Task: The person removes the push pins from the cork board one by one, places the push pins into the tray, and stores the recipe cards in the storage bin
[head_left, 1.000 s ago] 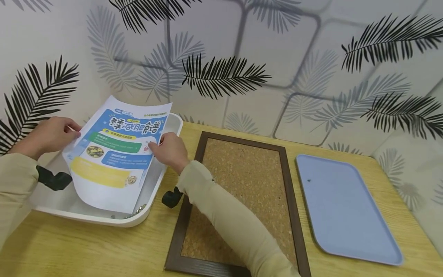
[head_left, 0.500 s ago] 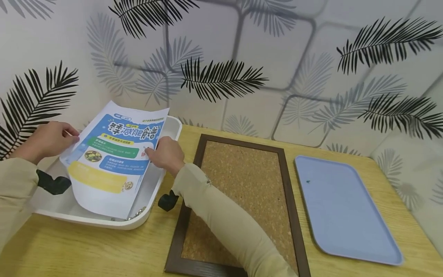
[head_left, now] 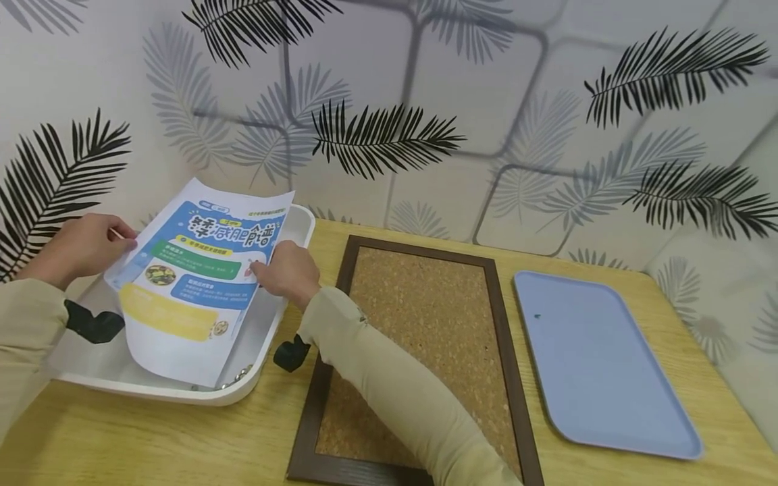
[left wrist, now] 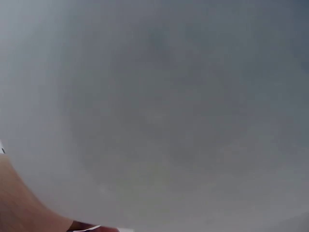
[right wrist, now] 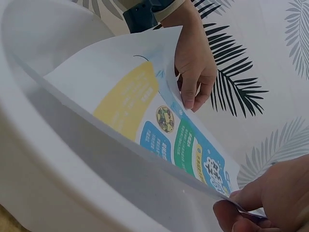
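A printed paper sheet (head_left: 176,351) with blue, green and yellow blocks lies slanted over a white plastic tub (head_left: 164,396), its lower end bowed down inside. My left hand (head_left: 91,246) pinches the sheet's left edge between thumb and fingers. On the opposite edge, my right hand (head_left: 292,270) grips it, thumb on the printed face. The right wrist view shows the sheet (right wrist: 130,96) spanning the tub between the two hands. A blurred pale surface fills most of the left wrist view, with part of the left hand (left wrist: 24,203) at the lower corner.
Small shiny metal pieces (head_left: 238,376) lie in the tub's near right corner. To the right is a brown-framed corkboard (head_left: 431,324), crossed by my right sleeve (head_left: 389,385). Farther right, a light blue tray (head_left: 608,378) bears a tiny green thing (head_left: 537,316). A leaf-patterned wall stands behind.
The sheet and both hands have come down slightly toward the tub. My right hand has shifted a little left along with the sheet's edge. Both hands keep their hold.
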